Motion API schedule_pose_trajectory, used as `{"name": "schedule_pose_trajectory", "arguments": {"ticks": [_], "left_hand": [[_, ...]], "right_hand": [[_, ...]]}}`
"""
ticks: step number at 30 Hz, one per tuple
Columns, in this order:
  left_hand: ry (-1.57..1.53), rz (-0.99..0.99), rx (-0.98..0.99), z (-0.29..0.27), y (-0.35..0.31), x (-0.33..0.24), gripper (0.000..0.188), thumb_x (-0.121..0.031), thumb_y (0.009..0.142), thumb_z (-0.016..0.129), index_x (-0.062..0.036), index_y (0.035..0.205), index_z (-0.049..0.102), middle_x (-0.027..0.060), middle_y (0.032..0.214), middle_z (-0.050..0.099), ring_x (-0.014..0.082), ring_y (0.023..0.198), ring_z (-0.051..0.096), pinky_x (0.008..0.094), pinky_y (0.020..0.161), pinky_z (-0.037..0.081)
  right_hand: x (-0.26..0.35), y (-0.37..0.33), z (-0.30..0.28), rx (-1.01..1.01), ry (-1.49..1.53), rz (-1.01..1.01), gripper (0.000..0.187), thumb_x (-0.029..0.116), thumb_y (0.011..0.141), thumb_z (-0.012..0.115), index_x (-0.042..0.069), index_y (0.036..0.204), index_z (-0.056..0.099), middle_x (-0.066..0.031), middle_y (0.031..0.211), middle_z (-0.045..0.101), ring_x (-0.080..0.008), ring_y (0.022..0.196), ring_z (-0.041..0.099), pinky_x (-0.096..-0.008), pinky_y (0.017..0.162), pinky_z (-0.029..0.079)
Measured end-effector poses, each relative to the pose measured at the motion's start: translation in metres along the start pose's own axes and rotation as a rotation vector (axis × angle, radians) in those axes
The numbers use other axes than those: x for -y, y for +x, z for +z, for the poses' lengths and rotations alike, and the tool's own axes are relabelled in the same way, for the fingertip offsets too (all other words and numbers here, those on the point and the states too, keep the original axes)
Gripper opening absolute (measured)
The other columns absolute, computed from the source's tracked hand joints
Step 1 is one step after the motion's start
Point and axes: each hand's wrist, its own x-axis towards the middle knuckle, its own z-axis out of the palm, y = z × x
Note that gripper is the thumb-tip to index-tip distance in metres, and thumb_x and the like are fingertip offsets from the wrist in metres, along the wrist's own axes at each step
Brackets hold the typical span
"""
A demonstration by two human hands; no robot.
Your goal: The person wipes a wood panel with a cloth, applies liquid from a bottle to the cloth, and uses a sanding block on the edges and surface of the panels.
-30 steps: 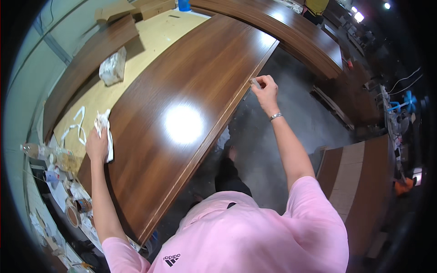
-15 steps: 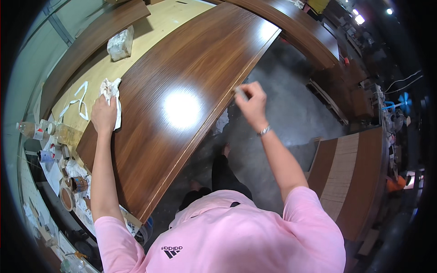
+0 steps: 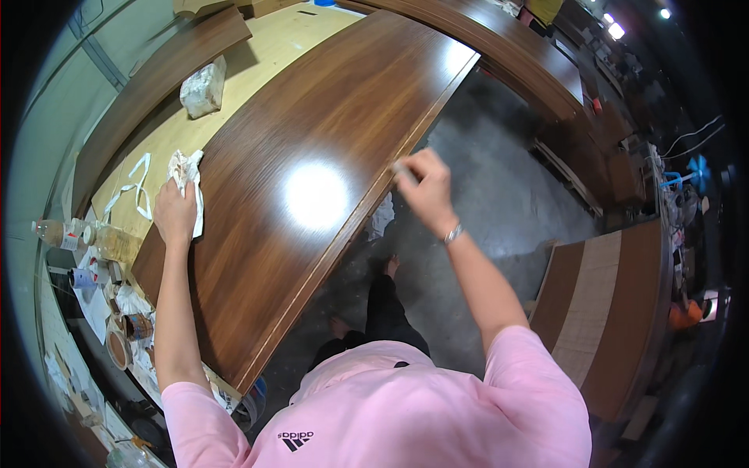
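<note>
— Panel of dark polished wood: where does it lie?

— Flat on a pale workbench, running slantwise away from the person, with a bright lamp glare near its middle. Its right long edge hangs out over the grey floor.

— What is the left hand doing?

— The left hand rests on the panel's left edge, palm down, fingers curled over a crumpled white rag that it presses against the wood. Part of the rag sticks out beyond the fingers.

— And the right hand?

— The right hand is at the panel's right edge, about level with the glare. Its fingers are pinched closed on something small and pale; it is blurred, so I cannot tell what it is.

— What else sits around the panel?

— Beyond its left edge, on the workbench, lie a white strap and, farther up, a lumpy clear bag. Near its lower left corner stand bottles and small tins among clutter. Past the far end of the panel a second dark board curves away, and another wood panel lies to the right across the floor.
</note>
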Motion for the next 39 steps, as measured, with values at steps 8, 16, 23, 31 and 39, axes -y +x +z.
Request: {"name": "schedule_pose_trajectory", "arguments": {"ticks": [8,16,23,31,39], "left_hand": [[0.021,0.003,-0.019,0.000,-0.001,-0.001,0.038,-0.034,0.092,0.058,0.0027,0.099,0.063,0.0223,0.099,0.065,0.0408,0.095,0.061,0.0500,0.083,0.048],[-0.019,0.027,-0.051,0.004,0.008,-0.005,0.034,-0.031,0.092,0.060,0.0019,0.100,0.061,0.0207,0.100,0.064,0.0405,0.093,0.061,0.0507,0.081,0.047],[-0.001,-0.012,0.018,0.005,-0.012,0.009,0.035,-0.031,0.092,0.059,0.0025,0.102,0.060,0.0212,0.102,0.064,0.0403,0.096,0.060,0.0497,0.083,0.047],[-0.005,-0.023,0.008,0.011,0.007,0.019,0.042,-0.039,0.095,0.056,0.0017,0.104,0.063,0.0247,0.099,0.066,0.0441,0.094,0.062,0.0497,0.080,0.048],[-0.055,-0.022,0.063,0.012,0.011,0.013,0.042,-0.038,0.097,0.053,-0.0026,0.118,0.064,0.0213,0.111,0.066,0.0414,0.103,0.061,0.0457,0.086,0.048]], "right_hand": [[0.008,0.007,0.000,0.073,-0.003,-0.097,0.011,0.004,0.073,0.073,0.002,0.083,0.069,-0.0127,0.083,0.061,-0.0290,0.081,0.061,-0.0380,0.074,0.050],[-0.087,0.080,-0.038,-0.187,-0.188,0.070,0.006,0.003,0.076,0.073,0.004,0.082,0.073,-0.0109,0.081,0.062,-0.0282,0.079,0.060,-0.0378,0.072,0.049],[-0.068,0.063,-0.026,0.113,-0.120,-0.070,0.016,-0.001,0.073,0.071,0.003,0.089,0.070,-0.0112,0.083,0.061,-0.0288,0.088,0.061,-0.0378,0.079,0.050],[-0.227,0.196,-0.086,-0.134,-0.514,0.053,0.017,0.018,0.079,0.078,0.005,0.090,0.075,-0.0152,0.090,0.069,-0.0332,0.084,0.067,-0.0409,0.078,0.052],[-0.197,0.148,-0.064,-0.029,-0.291,0.038,0.019,0.012,0.078,0.077,0.004,0.095,0.074,-0.0077,0.086,0.067,-0.0184,0.078,0.068,-0.0309,0.072,0.053]]}}
